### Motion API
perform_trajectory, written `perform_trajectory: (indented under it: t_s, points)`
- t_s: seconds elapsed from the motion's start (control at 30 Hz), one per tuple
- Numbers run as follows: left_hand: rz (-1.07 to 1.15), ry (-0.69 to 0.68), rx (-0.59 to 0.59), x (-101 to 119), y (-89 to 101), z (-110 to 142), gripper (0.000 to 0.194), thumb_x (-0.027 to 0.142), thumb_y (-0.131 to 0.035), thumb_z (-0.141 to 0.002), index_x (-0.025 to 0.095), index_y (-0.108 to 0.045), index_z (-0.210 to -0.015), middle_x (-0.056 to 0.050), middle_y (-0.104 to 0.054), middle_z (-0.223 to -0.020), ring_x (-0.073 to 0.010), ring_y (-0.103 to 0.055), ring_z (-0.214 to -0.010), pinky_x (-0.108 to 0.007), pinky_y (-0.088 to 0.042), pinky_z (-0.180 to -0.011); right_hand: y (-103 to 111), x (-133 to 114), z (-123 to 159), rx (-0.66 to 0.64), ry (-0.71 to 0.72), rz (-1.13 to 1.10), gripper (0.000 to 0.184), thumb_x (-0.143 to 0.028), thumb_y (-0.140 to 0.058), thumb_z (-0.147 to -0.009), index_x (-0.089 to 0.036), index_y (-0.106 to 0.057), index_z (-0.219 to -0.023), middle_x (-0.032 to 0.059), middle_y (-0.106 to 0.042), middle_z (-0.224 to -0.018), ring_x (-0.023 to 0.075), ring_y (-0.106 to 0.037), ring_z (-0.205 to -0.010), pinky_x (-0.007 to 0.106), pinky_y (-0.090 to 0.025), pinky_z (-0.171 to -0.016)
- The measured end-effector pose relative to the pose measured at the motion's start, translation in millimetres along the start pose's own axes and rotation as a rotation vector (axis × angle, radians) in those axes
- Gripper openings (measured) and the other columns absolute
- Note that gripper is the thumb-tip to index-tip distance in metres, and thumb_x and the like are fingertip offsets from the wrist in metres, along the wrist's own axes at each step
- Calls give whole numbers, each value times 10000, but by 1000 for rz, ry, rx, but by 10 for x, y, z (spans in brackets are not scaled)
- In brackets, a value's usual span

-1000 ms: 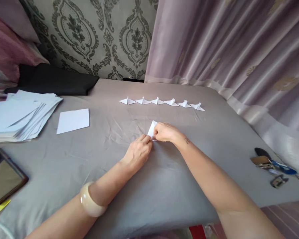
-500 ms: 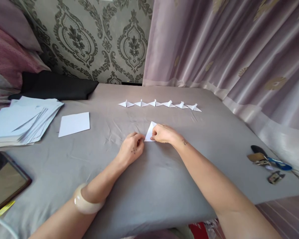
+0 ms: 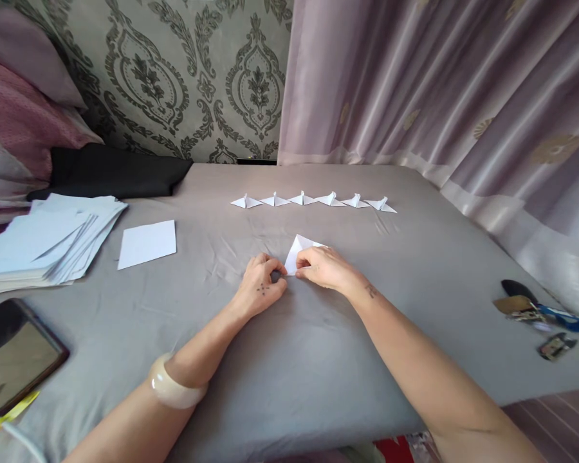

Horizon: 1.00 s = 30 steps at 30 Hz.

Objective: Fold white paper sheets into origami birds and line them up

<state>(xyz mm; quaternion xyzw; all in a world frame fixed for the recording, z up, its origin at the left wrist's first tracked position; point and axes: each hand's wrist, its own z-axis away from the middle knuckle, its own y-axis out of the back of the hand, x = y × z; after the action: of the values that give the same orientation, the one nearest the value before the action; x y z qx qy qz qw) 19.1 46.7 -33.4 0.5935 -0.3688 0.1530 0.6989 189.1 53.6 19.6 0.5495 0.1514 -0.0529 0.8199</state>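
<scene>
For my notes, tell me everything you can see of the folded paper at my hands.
The folded paper is plain white, creased, with a pointed far corner. It lies on the grey cloth. The right hand covers part of its right side; the left hand has fingertips at its near left corner.

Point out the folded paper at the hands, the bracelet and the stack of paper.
Folded paper (image 3: 299, 245): head view, on its exposed upper part.
Bracelet (image 3: 171, 392): head view, on the front of its pale band.
Stack of paper (image 3: 33, 241): head view, on its top sheet.
</scene>
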Motion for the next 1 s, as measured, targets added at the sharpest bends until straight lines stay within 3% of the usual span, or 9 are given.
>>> perform_trajectory:
  t_s: [0.23,0.53,0.77,1.0]
  points:
    - [30,-49,59,-26,-41,1,111,281,-616,-790,194,-682,-772,-52,-576,-891,-212,-551,-874,-358,-453,-836,-30,-16,27,29,34,52,95,-306,-643,-821,-223,-682,-798,22,-701,-845,162,-607,-836,243,-345,-657]
    - [-53,-50,106,-20,-104,-24,139,233,-576,-819,180,-691,-762,-63,-573,-863,-215,-553,-881,-362,-457,-846,18,2,28,11,62,51,218,-347,-562,-857,-227,-683,-722,14,-686,-748,155,-616,-751,241,-336,-588]
    - [-34,-17,141,-52,-155,-54,95,206,-611,-770,168,-632,-685,-66,-534,-880,-220,-533,-882,-379,-471,-839,-6,-59,-47,17,3,123,202,-341,-549,-860,-234,-703,-786,43,-721,-862,196,-653,-852,265,-391,-670]
    - [-16,-34,136,-140,-164,-48,62,207,-603,-798,160,-583,-762,-79,-518,-943,-221,-528,-912,-378,-468,-841,-18,-81,-63,21,-19,145,200,-341,-548,-858,-227,-710,-835,68,-729,-955,219,-659,-916,286,-409,-729]
